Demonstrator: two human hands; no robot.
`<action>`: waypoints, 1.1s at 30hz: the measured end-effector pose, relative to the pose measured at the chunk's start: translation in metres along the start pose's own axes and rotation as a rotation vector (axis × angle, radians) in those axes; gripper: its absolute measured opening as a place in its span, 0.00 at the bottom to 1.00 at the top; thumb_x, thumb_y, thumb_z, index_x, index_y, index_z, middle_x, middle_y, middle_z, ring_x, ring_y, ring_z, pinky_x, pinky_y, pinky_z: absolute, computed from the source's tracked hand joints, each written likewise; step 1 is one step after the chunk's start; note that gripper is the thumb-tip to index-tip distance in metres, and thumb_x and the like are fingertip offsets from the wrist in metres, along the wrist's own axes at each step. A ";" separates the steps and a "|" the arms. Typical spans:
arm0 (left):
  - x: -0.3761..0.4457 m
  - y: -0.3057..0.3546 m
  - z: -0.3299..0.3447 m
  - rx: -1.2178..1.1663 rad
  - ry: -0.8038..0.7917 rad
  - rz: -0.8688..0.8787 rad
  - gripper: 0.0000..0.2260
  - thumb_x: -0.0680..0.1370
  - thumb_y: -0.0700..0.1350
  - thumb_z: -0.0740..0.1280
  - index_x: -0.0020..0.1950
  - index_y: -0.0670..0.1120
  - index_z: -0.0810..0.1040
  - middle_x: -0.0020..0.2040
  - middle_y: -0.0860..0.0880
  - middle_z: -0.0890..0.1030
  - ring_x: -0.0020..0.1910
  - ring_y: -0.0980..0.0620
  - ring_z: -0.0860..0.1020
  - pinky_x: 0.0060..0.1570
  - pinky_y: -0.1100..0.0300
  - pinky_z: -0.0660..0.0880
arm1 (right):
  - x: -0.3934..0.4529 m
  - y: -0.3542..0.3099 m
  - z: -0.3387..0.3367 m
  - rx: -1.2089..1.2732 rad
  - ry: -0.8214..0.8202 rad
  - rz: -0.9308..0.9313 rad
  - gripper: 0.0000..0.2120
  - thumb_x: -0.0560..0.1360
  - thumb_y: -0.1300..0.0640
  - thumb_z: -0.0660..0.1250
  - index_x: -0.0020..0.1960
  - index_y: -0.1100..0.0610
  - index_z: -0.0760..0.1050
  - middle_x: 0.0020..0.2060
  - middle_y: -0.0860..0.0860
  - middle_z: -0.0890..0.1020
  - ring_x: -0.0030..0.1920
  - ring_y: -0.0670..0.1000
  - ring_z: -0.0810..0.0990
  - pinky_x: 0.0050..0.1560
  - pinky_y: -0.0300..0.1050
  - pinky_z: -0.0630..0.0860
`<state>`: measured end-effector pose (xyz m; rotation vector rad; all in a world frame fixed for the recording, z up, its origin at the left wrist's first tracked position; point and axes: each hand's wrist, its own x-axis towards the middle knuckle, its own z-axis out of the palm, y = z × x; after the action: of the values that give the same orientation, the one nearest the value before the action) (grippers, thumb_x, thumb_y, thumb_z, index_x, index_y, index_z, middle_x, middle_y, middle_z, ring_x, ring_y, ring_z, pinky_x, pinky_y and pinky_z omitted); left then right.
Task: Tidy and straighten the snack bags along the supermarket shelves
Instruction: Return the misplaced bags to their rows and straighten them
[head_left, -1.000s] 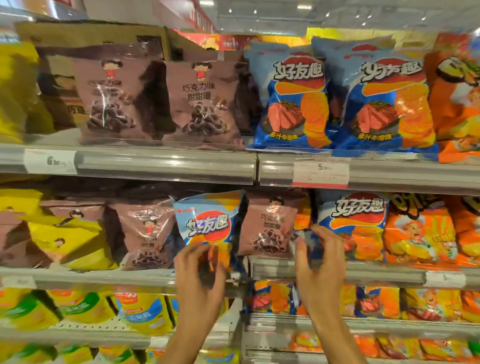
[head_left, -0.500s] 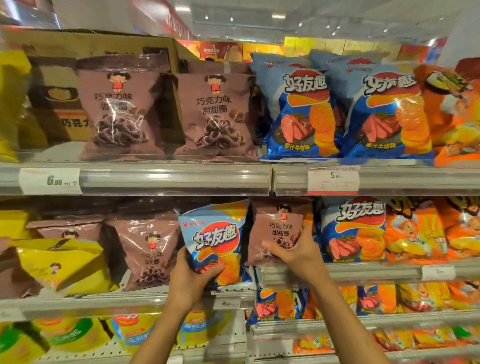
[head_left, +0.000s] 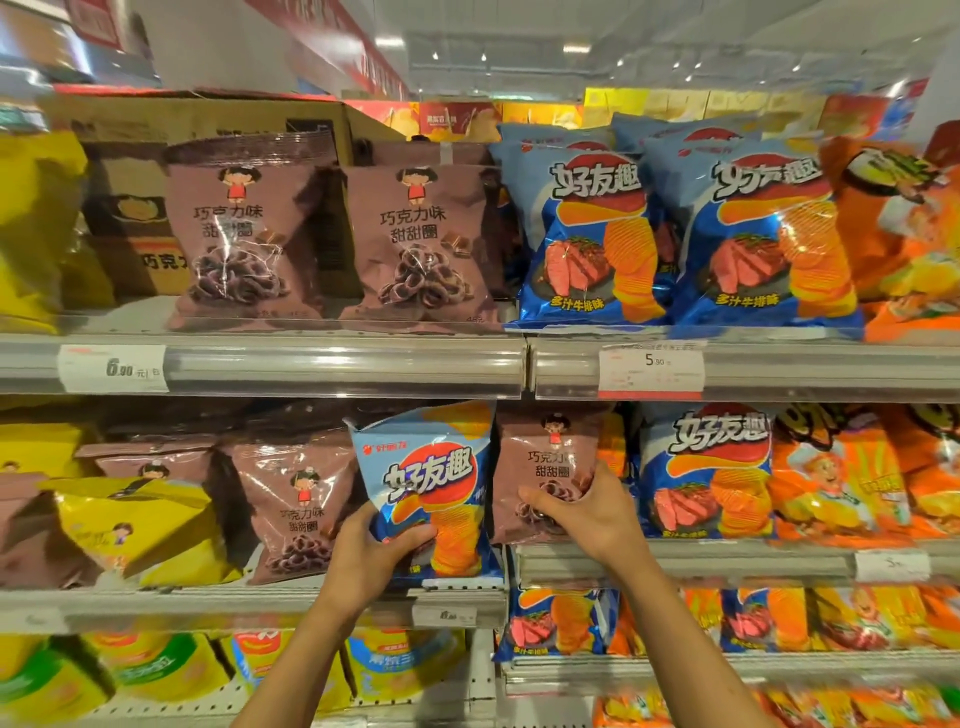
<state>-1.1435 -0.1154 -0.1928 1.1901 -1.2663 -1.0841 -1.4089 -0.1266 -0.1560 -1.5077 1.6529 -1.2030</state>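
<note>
Your left hand (head_left: 382, 545) now grips the blue chip bag (head_left: 428, 488) and your right hand (head_left: 587, 512) the brown ring bag (head_left: 545, 462) on the middle shelf (head_left: 675, 564); moments ago both reached empty, so these swapped-looking neighbours can move.

On the top shelf, two brown bags (head_left: 244, 228) read 巧克力味 甜甜圈, and the two blue bags (head_left: 592, 234) to their right read 好友趣 in big letters with 多汁牛排味 low down. A carton (head_left: 130, 223) at far left shows 巧克, the rest hidden. On the shelf rail below, the left price tag (head_left: 111, 368) reads 6.90 元 and the right price tag (head_left: 652, 366) reads 5.90. On the middle shelf, the tilted blue bag (head_left: 431, 478) reads 好友趣, the brown bag beside it (head_left: 550, 467) 巧克力味 甜甜圈, as does another brown bag (head_left: 298, 514) further left. A further blue bag (head_left: 711, 467) at right reads 好友趣. Other print is too blurred to read.
</note>
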 end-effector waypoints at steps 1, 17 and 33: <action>-0.002 0.003 0.000 -0.002 -0.002 0.009 0.14 0.71 0.40 0.75 0.50 0.32 0.76 0.39 0.37 0.83 0.36 0.44 0.80 0.40 0.53 0.79 | 0.000 0.000 0.000 0.008 0.006 0.006 0.32 0.61 0.40 0.82 0.60 0.49 0.77 0.52 0.43 0.85 0.53 0.47 0.84 0.60 0.54 0.81; 0.010 0.071 0.031 -0.118 -0.063 0.079 0.05 0.74 0.44 0.74 0.49 0.46 0.82 0.41 0.47 0.85 0.39 0.50 0.84 0.38 0.64 0.79 | -0.047 -0.006 -0.069 0.282 0.174 0.016 0.36 0.60 0.42 0.79 0.66 0.49 0.75 0.53 0.44 0.86 0.52 0.41 0.84 0.55 0.43 0.80; -0.020 0.049 0.045 0.028 0.071 0.180 0.03 0.76 0.38 0.70 0.49 0.40 0.79 0.40 0.47 0.86 0.38 0.53 0.84 0.39 0.68 0.78 | -0.065 0.019 -0.111 0.251 0.265 0.043 0.37 0.61 0.43 0.80 0.67 0.51 0.74 0.56 0.47 0.86 0.56 0.49 0.85 0.61 0.58 0.80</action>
<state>-1.1921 -0.0920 -0.1481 1.1030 -1.3093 -0.8883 -1.5029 -0.0390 -0.1361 -1.1947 1.6159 -1.5755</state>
